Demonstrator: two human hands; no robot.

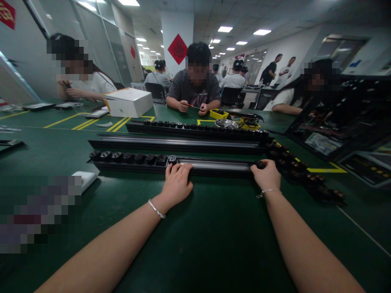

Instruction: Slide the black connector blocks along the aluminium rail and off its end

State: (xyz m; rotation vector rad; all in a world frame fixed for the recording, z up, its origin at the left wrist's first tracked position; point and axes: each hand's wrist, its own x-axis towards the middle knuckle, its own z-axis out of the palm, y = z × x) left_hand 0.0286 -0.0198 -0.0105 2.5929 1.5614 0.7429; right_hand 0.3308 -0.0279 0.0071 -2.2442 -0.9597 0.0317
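A long black rail (220, 166) lies across the green table in front of me. Round black socket-like modules (139, 158) fill its left part in a row; bare grey channel runs on to the right. My left hand (179, 183) grips the front edge of the rail, its fingertips bent over it beside the last module (172, 159) of the row. At the rail's right end my right hand (267, 175) pinches a loose black module (260, 164), partly hidden by the fingers, at the channel.
Behind lie another black rail (180, 142) and one filled with modules (189, 127). More modules (308, 177) stand in rows at right. Farther off are a white box (130, 102), a metal bowl (226, 123) and a yellow bin (218, 114). Across the table a person holds a screwdriver (192, 106).
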